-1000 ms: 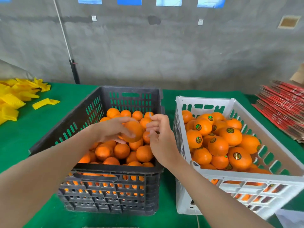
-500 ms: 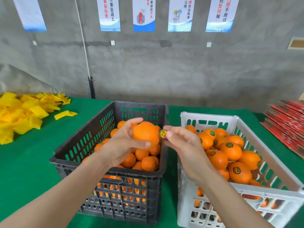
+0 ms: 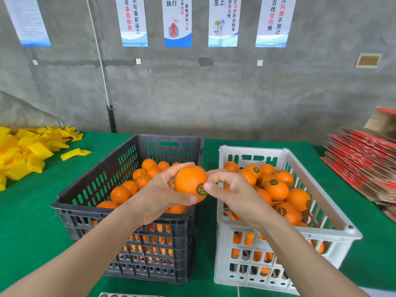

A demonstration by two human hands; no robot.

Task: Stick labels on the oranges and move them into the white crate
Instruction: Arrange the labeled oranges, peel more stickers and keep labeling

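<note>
Two crates of oranges sit side by side, low in the frame: black crate left, white crate right. My left hand grips one orange at centre, over the black crate. My right hand, fingers curled, presses the label onto it.

The right hand hides part of the label. Posters are cut off at the top edge, blurred cartons at the right.
</note>
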